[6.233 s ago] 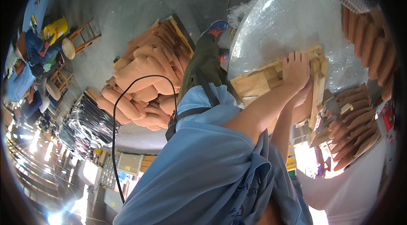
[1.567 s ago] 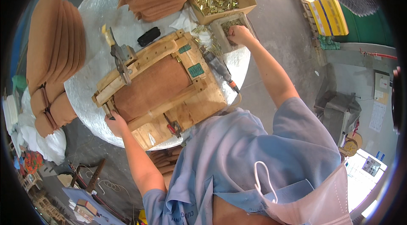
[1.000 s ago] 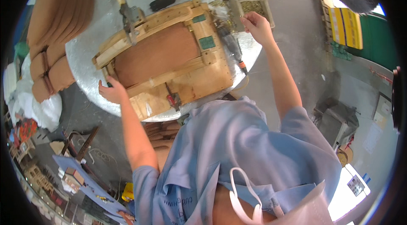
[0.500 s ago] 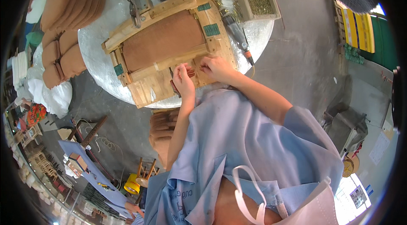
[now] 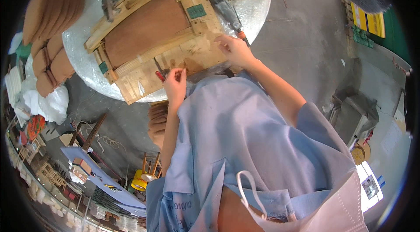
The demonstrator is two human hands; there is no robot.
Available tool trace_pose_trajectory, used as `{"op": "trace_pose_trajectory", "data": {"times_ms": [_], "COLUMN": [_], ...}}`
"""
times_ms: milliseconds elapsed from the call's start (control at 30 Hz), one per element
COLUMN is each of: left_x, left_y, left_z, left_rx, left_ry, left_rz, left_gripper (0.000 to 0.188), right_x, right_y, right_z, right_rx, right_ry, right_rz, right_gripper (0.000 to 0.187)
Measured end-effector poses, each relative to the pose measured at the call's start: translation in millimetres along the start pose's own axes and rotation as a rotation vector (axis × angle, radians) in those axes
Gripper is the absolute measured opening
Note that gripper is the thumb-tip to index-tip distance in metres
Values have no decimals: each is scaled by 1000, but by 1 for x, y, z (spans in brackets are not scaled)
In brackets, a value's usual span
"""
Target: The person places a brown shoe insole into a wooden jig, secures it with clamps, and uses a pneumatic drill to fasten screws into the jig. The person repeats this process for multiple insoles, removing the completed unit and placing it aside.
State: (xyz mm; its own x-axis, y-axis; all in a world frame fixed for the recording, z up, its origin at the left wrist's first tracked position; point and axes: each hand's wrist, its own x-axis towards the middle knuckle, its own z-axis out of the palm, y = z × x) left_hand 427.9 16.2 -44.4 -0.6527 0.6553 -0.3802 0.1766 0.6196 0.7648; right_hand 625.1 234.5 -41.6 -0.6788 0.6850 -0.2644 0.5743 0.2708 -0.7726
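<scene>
Clear plastic wraps the bench (image 5: pixel 258 17) above grey floor (image 5: pixel 302 39), a wooden frame (image 5: pixel 153 52) atop it ringing a brown pad (image 5: pixel 146 30); from afar, I cannot tell whether the curled left hand (image 5: pixel 176 87) and right hand (image 5: pixel 237 52) pinch anything

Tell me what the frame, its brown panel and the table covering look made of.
Frame: unpainted wood, by its pale, grained look. Brown panel: perhaps fabric or suede; it looks soft and matte. Table covering: probably clear plastic film, given the wrinkled glare.
</scene>
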Motion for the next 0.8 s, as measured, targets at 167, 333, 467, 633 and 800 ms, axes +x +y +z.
{"op": "trace_pose_trajectory", "data": {"times_ms": [167, 333, 467, 633, 800], "left_x": [-25, -17, -7, -9, -12], "left_y": [-34, -36, -38, -51, -32], "left_z": [-4, 4, 14, 14, 8], "left_rx": [193, 338, 498, 506, 560], "left_ry": [-169, -375, -501, -531, -543], "left_rz": [-39, 28, 152, 261, 304], "left_gripper": [22, 26, 24, 23, 22], "right_x": [-49, -74, -85, -118, -147], "right_y": [42, 52, 70, 73, 75], "right_z": [-24, -19, -8, -1, 16], "right_rx": [-65, 29, 182, 380, 497], "right_ry": [-85, -177, -81, 69, 211], "right_rz": [159, 332, 480, 636, 779], "right_gripper": [21, 18, 18, 20, 27]}}
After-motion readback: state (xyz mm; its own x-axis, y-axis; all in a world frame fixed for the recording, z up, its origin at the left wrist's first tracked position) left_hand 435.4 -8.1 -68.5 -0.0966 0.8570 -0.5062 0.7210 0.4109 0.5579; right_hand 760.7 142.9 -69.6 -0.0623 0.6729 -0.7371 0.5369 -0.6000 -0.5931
